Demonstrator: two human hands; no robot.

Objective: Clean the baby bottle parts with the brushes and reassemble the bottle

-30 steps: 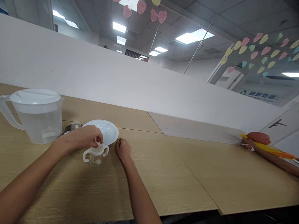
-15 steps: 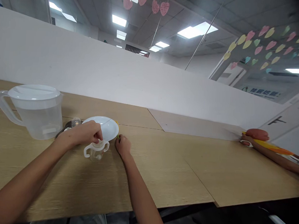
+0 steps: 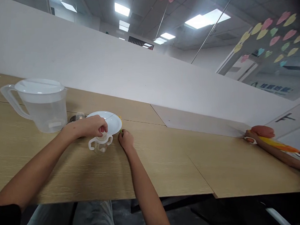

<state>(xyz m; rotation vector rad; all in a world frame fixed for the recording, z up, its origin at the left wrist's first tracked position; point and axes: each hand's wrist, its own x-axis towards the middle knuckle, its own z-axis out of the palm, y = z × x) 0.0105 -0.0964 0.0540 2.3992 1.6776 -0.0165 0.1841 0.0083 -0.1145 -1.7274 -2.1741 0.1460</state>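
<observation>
black left sleeve point(image 3: 3, 215) | forearms point(image 3: 44, 166) bare | greyish trousers point(image 3: 93, 216)

The bench point(image 3: 163, 159) has a light wood-grain top crossed by thin seams, with a paler grey section point(image 3: 201, 124) along the back. On its left part stand a lidded translucent pitcher point(image 3: 49, 113), a white dish point(image 3: 113, 121) and, just in front of the dish, an upright two-handled bottle point(image 3: 100, 145). A partly hidden dark object point(image 3: 73, 118) lies beside the pitcher

A head-worn view looks forward and down — over both hands point(image 3: 96, 125) point(image 3: 126, 139) and the table point(image 3: 167, 159) — toward a wall point(image 3: 129, 71).
</observation>
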